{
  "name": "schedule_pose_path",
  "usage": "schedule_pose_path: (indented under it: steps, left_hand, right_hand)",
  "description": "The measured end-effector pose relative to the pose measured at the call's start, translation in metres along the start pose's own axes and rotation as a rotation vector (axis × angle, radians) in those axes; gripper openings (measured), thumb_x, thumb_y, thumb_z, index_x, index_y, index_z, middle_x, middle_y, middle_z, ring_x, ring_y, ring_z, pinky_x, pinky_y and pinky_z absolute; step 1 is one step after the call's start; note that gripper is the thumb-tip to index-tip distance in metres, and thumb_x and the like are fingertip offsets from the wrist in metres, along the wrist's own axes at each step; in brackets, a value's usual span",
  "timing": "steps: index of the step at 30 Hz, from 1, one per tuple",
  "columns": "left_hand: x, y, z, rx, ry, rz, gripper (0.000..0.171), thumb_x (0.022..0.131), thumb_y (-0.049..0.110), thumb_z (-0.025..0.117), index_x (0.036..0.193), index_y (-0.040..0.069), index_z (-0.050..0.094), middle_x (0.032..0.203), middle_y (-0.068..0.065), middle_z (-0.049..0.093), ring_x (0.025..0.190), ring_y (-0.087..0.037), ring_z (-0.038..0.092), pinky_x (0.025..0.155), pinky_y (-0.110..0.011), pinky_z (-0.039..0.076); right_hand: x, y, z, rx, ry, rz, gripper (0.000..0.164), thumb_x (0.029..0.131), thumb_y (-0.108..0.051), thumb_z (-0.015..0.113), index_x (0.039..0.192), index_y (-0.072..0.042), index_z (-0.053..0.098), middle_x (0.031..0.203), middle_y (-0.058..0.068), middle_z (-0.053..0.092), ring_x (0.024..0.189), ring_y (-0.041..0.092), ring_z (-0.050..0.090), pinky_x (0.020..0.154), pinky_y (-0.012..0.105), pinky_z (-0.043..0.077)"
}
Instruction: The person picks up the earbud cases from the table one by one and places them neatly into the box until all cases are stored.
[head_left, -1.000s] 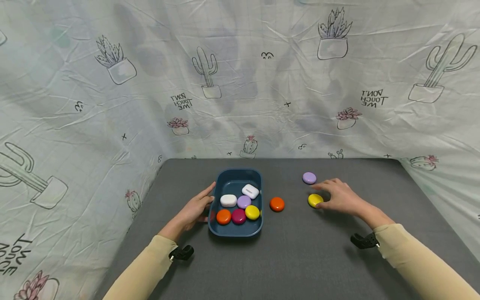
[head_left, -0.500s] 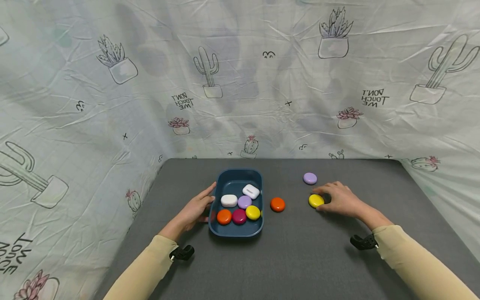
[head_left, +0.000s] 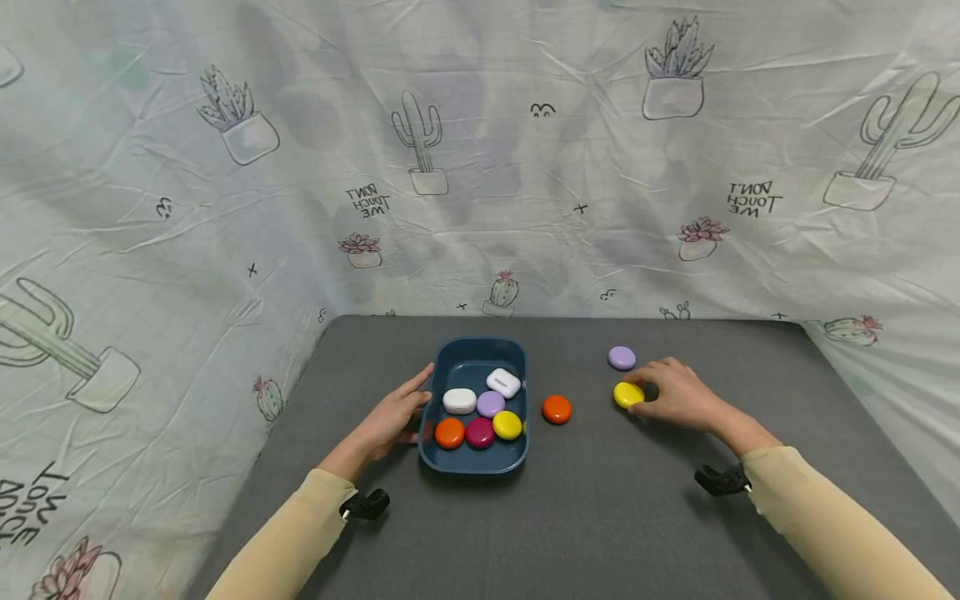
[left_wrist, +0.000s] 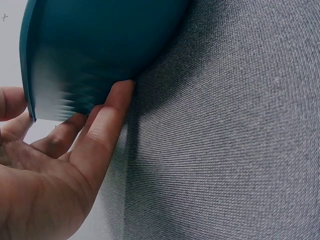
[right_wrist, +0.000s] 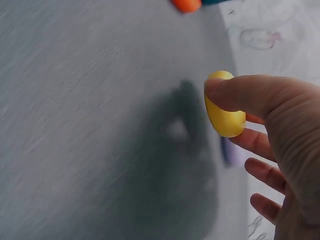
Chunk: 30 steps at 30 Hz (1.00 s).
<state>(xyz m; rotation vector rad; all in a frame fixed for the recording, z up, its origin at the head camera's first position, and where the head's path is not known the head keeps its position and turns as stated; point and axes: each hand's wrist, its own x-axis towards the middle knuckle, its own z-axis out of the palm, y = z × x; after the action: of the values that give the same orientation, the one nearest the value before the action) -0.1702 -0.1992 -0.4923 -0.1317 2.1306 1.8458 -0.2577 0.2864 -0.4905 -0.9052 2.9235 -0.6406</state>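
Observation:
A dark blue tray stands on the grey table, with my left hand at its left side. In the left wrist view, the extended fingers touch the tray's outer wall. My right hand pinches a glossy yellow round disc between thumb and fingers. The right wrist view shows this yellow disc held apart from its shadow on the table, with the other fingers loosely bent. Beyond that hand lies a lilac disc. An orange disc lies between the tray and the right hand.
Inside the tray are an orange disc, a crimson disc, a yellow disc, a lilac disc and two white rounded cases. A cactus-print cloth hangs behind the table.
My right thumb and fingers have closed on the yellow disc, which has risen and shifted slightly left. My left hand has stayed at the tray.

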Motion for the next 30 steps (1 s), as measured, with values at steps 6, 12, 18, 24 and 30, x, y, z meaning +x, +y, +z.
schedule_pose_path:
  steps: [6, 12, 18, 24, 30]
  left_hand:
    - [0.0, 0.001, 0.0, 0.007, 0.009, -0.006, 0.056, 0.108, 0.029, 0.048, 0.159, 0.046, 0.032, 0.162, -0.011, 0.034, 0.125, -0.033, 0.055, 0.074, -0.041, 0.055]
    - [0.0, 0.001, 0.0, 0.001, 0.013, -0.011, 0.056, 0.108, 0.029, 0.048, 0.159, 0.046, 0.032, 0.161, -0.011, 0.035, 0.124, -0.033, 0.055, 0.073, -0.041, 0.055]
    - [0.0, 0.001, 0.0, -0.006, 0.012, -0.009, 0.056, 0.109, 0.028, 0.048, 0.159, 0.046, 0.032, 0.161, -0.011, 0.035, 0.123, -0.032, 0.057, 0.073, -0.041, 0.056]
    - [0.0, 0.001, 0.001, -0.008, 0.014, -0.007, 0.056, 0.108, 0.027, 0.048, 0.159, 0.046, 0.032, 0.16, -0.012, 0.037, 0.121, -0.031, 0.057, 0.072, -0.041, 0.055]
    - [0.0, 0.002, 0.002, -0.006, 0.021, -0.009, 0.056, 0.108, 0.027, 0.047, 0.159, 0.046, 0.032, 0.159, -0.012, 0.038, 0.122, -0.032, 0.057, 0.072, -0.041, 0.055]
  right_hand:
    - [0.022, -0.028, -0.015, 0.037, 0.031, -0.045, 0.05, 0.083, -0.033, 0.086, 0.128, -0.015, 0.073, 0.124, 0.009, 0.067, 0.117, 0.034, 0.049, 0.096, 0.058, 0.034]
    - [0.046, -0.061, -0.023, 0.062, 0.044, -0.127, 0.05, 0.085, -0.037, 0.085, 0.13, -0.019, 0.072, 0.121, 0.003, 0.067, 0.119, 0.032, 0.048, 0.097, 0.056, 0.034]
    - [0.068, -0.09, -0.025, 0.078, 0.022, -0.163, 0.052, 0.084, -0.036, 0.086, 0.132, -0.021, 0.072, 0.121, -0.001, 0.067, 0.114, 0.027, 0.047, 0.095, 0.053, 0.035]
    - [0.089, -0.112, -0.02, 0.074, 0.013, -0.219, 0.051, 0.085, -0.035, 0.085, 0.132, -0.021, 0.072, 0.122, -0.001, 0.067, 0.115, 0.027, 0.047, 0.099, 0.054, 0.034]
    - [0.109, -0.133, -0.011, 0.054, -0.025, -0.26, 0.05, 0.087, -0.037, 0.083, 0.133, -0.022, 0.071, 0.12, 0.0, 0.066, 0.118, 0.028, 0.046, 0.101, 0.055, 0.034]
